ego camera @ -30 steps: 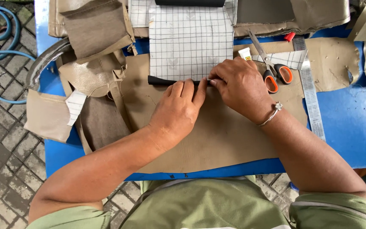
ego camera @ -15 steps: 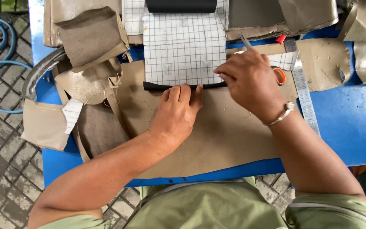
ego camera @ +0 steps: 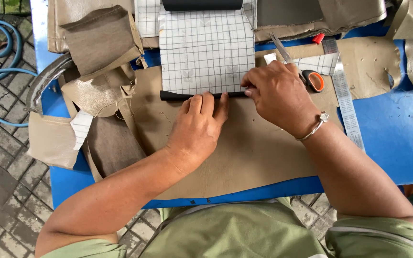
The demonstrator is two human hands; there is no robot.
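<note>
A large tan leather sheet [ego camera: 254, 157] lies on the blue table [ego camera: 397, 138]. A white grid-lined pattern sheet [ego camera: 206, 48] rests on its far part, with a narrow black strip [ego camera: 173, 95] along the sheet's near edge. My left hand [ego camera: 199, 129] presses flat on the tan leather, fingertips touching the black strip. My right hand [ego camera: 278, 93] pinches the strip's right end between closed fingers; a bracelet is on that wrist.
Orange-handled scissors [ego camera: 307, 76] and a clear ruler [ego camera: 345, 95] lie just right of my right hand. Tan and brown leather scraps [ego camera: 101, 57] pile up at the left. A black roll [ego camera: 201, 5] sits at the far edge. A blue hose [ego camera: 1, 71] lies on the paved floor.
My right hand has slid left along the black strip's right end and my left hand has shifted slightly toward it. The head view has moved a little closer and leftward.
</note>
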